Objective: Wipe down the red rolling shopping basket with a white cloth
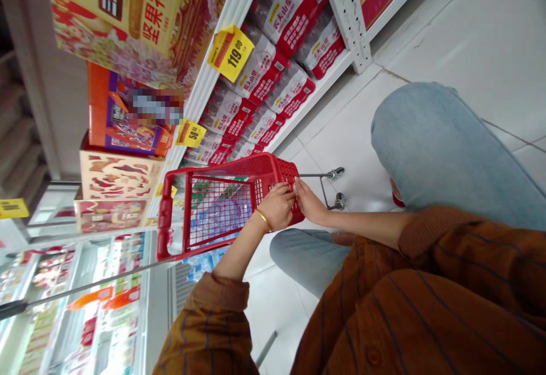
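The view is turned sideways, with the floor to the right. A red plastic shopping basket [256, 165] with grid walls stands on small wheels [340, 200]. My left hand [276, 209], a gold bangle at its wrist, rests with bent fingers against the lower part of the basket. From the other side my right hand [310, 203] meets it there, fingers curled at the same wall. The fingertips of both hands come close together, and what lies between them is partly hidden. Through the grid show blue-tinted bottles [217, 215], inside or behind the basket.
Shrink-wrapped water bottles [260, 73] with red labels fill the low white shelf [336, 73] beside the basket. Gift boxes [145, 28] and yellow price tags [232, 52] are on the level above. My bent knees [426, 119] flank the hands over white floor tiles [443, 39].
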Demonstrator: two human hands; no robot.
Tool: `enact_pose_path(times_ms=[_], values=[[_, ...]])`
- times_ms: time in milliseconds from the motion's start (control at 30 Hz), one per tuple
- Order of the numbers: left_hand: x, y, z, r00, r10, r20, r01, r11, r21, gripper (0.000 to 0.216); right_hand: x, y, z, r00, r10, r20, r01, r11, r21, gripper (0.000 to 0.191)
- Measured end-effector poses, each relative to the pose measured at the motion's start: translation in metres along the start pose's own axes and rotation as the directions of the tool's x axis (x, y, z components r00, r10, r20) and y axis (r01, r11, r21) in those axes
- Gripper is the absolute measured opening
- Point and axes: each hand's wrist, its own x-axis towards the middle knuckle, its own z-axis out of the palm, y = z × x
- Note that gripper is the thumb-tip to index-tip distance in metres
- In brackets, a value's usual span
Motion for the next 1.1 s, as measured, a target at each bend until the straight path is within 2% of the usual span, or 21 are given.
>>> enact_pose_path(times_ms=[200, 433, 600, 667, 733, 867, 1000, 1100], values=[[-0.005, 0.004, 0.004, 1.000, -0.011, -0.027, 0.010, 0.999, -0.039, 0.026, -0.025, -0.004, 0.003, 1.000, 0.001, 0.011, -0.002, 0.999, 0.039, 0.059], [-0.005, 0.005, 0.004, 0.999, -0.038, -0.022, 0.037, 0.999, -0.036, 0.023, -0.064, -0.016, 0.001, 0.986, -0.025, 0.163, 0.024, 1.000, 0.012, 0.063], [-0.007, 0.010, 0.003, 0.999, -0.048, -0.003, 0.048, 0.998, -0.038, 0.023, -0.070, -0.025, -0.015, 0.976, -0.031, 0.216, 0.028, 0.999, 0.016, 0.058], [-0.009, 0.012, 0.003, 0.999, -0.052, -0.004, 0.052, 0.998, -0.042, 0.024, -0.064, -0.024, -0.022, 0.987, 0.016, 0.162, -0.025, 0.998, 0.050, 0.050], [-0.009, 0.013, 0.004, 0.998, -0.056, -0.012, 0.056, 0.997, -0.049, 0.024, -0.051, -0.020, -0.029, 0.994, 0.097, 0.044, -0.101, 0.991, 0.084, 0.039], [-0.007, 0.015, 0.004, 0.996, -0.089, -0.030, 0.087, 0.993, -0.076, 0.023, -0.008, -0.004, -0.035, 0.969, 0.198, -0.146, -0.184, 0.977, 0.106, 0.034], [-0.005, 0.018, 0.003, 0.993, -0.112, -0.046, 0.107, 0.990, -0.087, 0.025, 0.032, 0.010, -0.029, 0.956, 0.232, -0.179, -0.207, 0.968, 0.145, 0.038], [-0.004, 0.021, 0.003, 0.991, -0.127, -0.042, 0.124, 0.990, -0.067, 0.026, 0.042, 0.017, -0.018, 0.960, 0.235, -0.153, -0.208, 0.963, 0.174, 0.046]])
